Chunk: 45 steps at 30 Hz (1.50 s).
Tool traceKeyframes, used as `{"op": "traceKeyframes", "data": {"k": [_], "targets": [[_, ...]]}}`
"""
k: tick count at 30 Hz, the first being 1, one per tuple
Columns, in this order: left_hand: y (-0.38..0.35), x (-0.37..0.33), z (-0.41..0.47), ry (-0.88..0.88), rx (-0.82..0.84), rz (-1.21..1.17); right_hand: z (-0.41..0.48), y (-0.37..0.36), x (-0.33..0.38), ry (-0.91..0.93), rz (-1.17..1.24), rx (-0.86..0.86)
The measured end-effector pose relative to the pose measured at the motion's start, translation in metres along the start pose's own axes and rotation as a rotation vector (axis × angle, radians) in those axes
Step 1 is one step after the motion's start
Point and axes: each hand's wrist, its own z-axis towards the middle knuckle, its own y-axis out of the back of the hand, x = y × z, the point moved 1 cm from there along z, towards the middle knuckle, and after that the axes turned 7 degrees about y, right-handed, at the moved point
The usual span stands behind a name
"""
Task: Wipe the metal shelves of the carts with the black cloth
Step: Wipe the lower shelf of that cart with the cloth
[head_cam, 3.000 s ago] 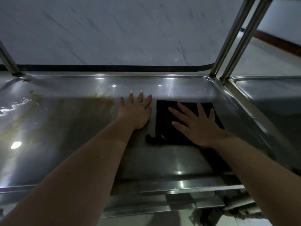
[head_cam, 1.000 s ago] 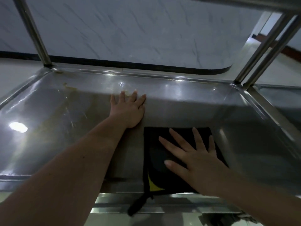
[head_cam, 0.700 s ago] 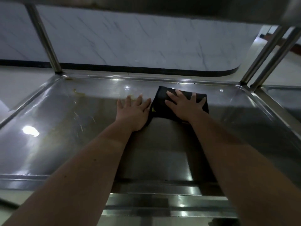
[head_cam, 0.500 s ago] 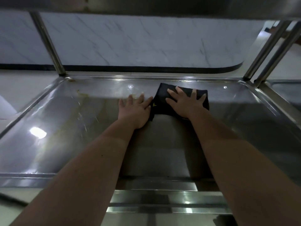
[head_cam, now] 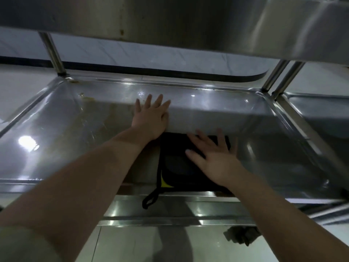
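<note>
free: shelf (head_cam: 273,148) bare left, right | blocked: upper shelf (head_cam: 170,21) overhead; posts (head_cam: 273,76) at corners

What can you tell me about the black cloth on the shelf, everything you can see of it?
The black cloth looks like soft fabric, folded flat and roughly square, with a yellow patch near its front left corner and a thin black hanging loop trailing over the shelf's front edge. It lies near the front of the metal shelf. The right hand presses flat on it with fingers spread; the left hand rests on bare metal beside it.
</note>
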Motion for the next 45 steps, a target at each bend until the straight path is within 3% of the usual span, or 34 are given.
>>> {"op": "traceKeyframes", "data": {"k": [4,9,13,17,20,24,30,36,45], "targets": [[-0.002,-0.066,-0.051,-0.082,0.107,-0.021,0.025,0.0,-0.051,-0.118,0.159,-0.108],[-0.026,-0.112,-0.099,-0.053,0.215,0.031,0.022,-0.001,-0.056,-0.14,0.174,-0.086],[-0.026,-0.086,-0.084,-0.076,0.194,0.078,0.021,-0.001,-0.058,-0.131,0.185,-0.061],[-0.011,-0.022,-0.04,0.022,0.167,0.106,0.017,-0.002,-0.052,-0.111,-0.004,-0.01],[-0.004,0.012,-0.024,-0.001,0.168,0.1,0.017,-0.004,-0.05,-0.117,-0.089,0.032],[-0.008,0.007,-0.029,-0.069,0.094,0.107,0.048,0.002,-0.041,-0.153,-0.004,0.035],[-0.006,0.009,-0.038,0.014,0.197,0.14,0.109,-0.001,0.004,-0.071,0.182,-0.118],[-0.007,0.012,-0.049,0.101,0.235,0.155,0.111,-0.011,0.005,-0.071,0.09,-0.047],[-0.006,0.046,0.063,0.155,0.13,0.148,0.11,-0.018,0.009,-0.043,-0.111,-0.042]]}}
